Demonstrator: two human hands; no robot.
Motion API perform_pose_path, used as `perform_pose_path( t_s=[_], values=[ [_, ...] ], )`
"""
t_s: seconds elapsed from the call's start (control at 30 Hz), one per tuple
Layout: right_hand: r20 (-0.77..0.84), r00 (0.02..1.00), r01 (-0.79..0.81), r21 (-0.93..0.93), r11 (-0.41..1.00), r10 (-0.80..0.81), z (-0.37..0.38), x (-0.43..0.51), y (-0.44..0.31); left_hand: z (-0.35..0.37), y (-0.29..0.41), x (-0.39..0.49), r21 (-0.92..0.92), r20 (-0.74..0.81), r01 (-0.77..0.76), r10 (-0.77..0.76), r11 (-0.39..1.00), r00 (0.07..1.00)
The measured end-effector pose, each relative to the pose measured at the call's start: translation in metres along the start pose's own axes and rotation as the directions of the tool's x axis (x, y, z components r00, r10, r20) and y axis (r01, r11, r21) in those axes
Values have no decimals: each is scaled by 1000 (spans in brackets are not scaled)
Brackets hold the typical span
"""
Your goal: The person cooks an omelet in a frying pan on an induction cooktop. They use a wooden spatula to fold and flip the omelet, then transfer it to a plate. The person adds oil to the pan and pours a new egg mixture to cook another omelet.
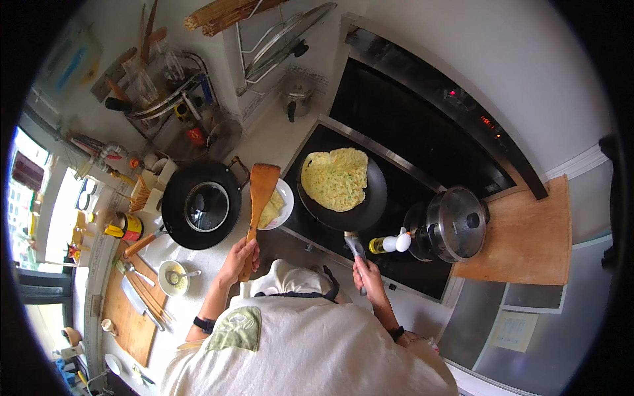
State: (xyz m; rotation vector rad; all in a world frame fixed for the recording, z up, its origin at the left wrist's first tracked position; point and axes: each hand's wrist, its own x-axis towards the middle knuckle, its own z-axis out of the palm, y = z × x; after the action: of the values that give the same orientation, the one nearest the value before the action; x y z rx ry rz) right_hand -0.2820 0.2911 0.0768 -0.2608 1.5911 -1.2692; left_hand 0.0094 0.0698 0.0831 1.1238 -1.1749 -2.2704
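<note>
A wooden spatula (263, 190) is gripped upright in my left hand (240, 261). Its broad blade passes over a white plate (285, 218) that holds a folded piece of pancake (271, 210), partly hidden by the spatula. My right hand (368, 275) is closed around the grey handle (354, 243) of a dark frying pan (377, 198) on the cooktop. Inside the pan lies a thin, pale yellow egg pancake (335, 179) with green flecks, its edge uneven and shifted toward the pan's far left side.
Right of the pan stand an oil bottle (385, 244) and a glass-lidded pot (454, 225). A black wok (173, 225) with a glass lid (207, 207) sits left of the plate. A kitchen knife (136, 296) lies on a wooden cutting board (116, 309), near a white bowl (166, 287) with a spoon.
</note>
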Motion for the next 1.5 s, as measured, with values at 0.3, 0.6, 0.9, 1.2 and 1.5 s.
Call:
perform_pose_path(
  t_s=[0.3,0.6,0.9,1.2,1.5],
  values=[
    [-122,958,212,-307,928,-260,-5,13,8,-4,1,-3,-7,7,-32,32,999,999],
    [-120,992,30,-128,991,-46,-8,16,16,-8,5,2,-36,-33,-56,55,998,998],
    [-167,986,8,-114,993,-27,-4,4,1,22,33,-12,-199,299,196,-131,960,945],
    [-130,990,37,-159,987,-58,-9,16,17,31,45,-3,-205,321,262,-188,943,928],
    [-101,993,55,-133,990,-69,-10,29,24,53,40,16,-110,361,393,-332,913,872]
  ],
)
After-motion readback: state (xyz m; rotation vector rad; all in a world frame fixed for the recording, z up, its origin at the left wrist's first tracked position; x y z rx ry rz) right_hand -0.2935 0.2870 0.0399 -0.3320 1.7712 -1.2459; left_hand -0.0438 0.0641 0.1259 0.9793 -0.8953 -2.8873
